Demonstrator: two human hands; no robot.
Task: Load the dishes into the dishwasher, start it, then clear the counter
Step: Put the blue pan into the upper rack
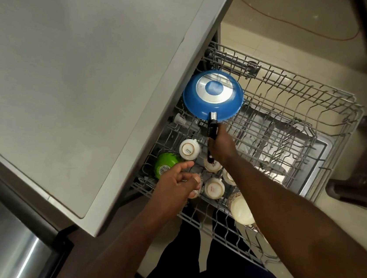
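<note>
Pulled-out dishwasher rack [302,88], seen from above, with the counter [70,80] overhanging its inner edge. A blue pan [212,94] lies bottom-up in the rack, at the inner edge just beside the counter. The right grip [221,147], over the middle of the rack, is closed around the pan handle [212,128]. The left grip [177,184] is over the rack's near inner corner, fingers relaxed and spread above a partly hidden white cup; whether they touch it cannot be told. Also in that part of the rack, all inverted: a green cup [165,167], a printed white cup [189,151], a second white cup [214,188] and a cream bowl [241,208] at the rack's near edge. The outer half of the rack shows bare tines.
</note>
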